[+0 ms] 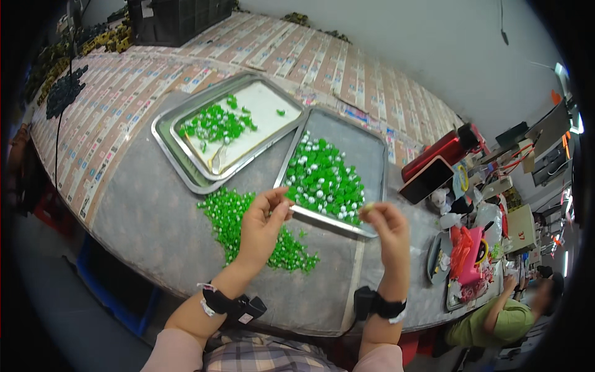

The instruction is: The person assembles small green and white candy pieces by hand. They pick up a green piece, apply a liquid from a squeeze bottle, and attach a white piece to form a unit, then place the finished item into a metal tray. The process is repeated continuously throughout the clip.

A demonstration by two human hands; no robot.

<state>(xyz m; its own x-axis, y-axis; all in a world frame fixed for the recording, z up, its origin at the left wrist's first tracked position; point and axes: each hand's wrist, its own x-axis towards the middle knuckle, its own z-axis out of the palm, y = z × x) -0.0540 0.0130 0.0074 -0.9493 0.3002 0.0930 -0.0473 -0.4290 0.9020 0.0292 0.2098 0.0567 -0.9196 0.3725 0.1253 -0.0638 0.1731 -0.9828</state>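
My left hand (265, 218) is above the near left edge of a metal tray, thumb and fingers pinched together; whatever they hold is too small to name. At the tray's near right corner is my right hand (389, 228), also pinched, with a tiny pale yellowish bit showing at its fingertips. The metal tray (365, 139) holds a heap of green and white small plastic parts (325, 177). Beneath and beside my left hand, a pile of smaller green pieces with white spots (229, 214) lies loose on the grey table cover (145, 204).
Two nested metal trays (180, 170) with more green parts (217, 124) stand at the far left. A phone (427, 180) leans on a red object (434, 152) at right. Beyond are a pink container (472, 257), a black crate (176, 22) and a person in green (505, 322).
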